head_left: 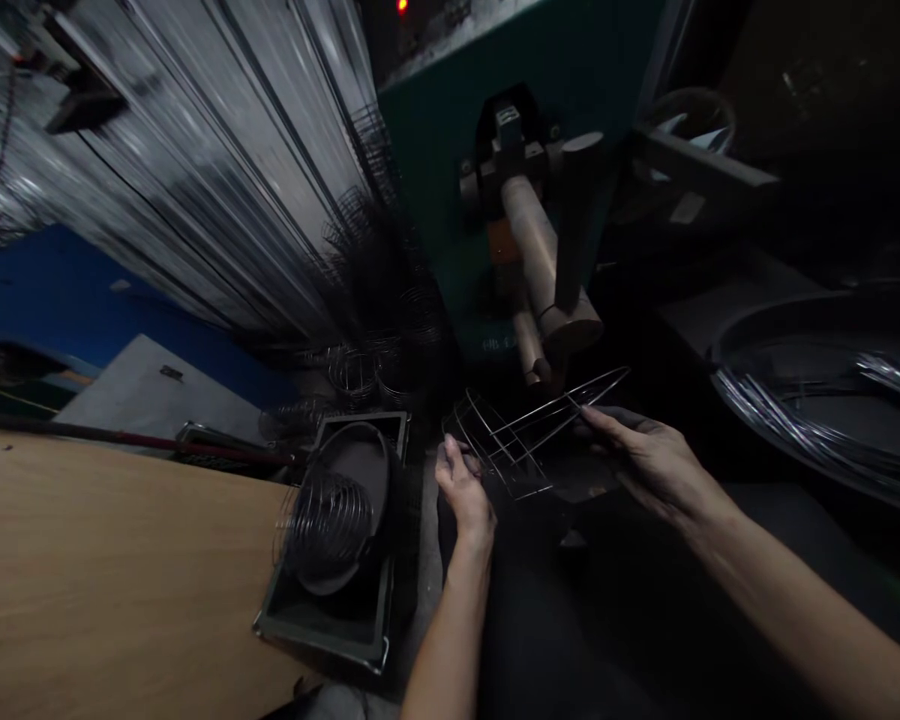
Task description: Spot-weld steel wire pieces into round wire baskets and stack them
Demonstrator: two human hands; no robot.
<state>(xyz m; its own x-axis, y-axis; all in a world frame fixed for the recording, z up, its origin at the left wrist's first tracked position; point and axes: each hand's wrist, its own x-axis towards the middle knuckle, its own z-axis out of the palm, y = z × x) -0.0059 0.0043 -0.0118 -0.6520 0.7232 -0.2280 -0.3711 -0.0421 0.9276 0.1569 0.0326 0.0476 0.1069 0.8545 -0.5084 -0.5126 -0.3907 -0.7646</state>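
A thin wire frame (529,420), with curved rims and straight crosswires, is held up between my two hands. My left hand (465,485) is closed on its left end, the thumb on top and the fingertips partly hidden. At the right end, my right hand (656,460) pinches the wire between thumb and fingers. Just above and behind the frame, thick metal cylinders (544,260) jut out from a green machine (442,160). Whether the frame touches the lower cylinder's tip, I cannot tell.
Left of my left hand, a metal-edged crate (270,622) carries a round dark container (379,470) with several wire rings (330,520). A wooden board (120,570) lies farther left. At the right sits a large round tray (727,375) of bright wire pieces (780,425). More wire rings (352,370) lie behind the crate.
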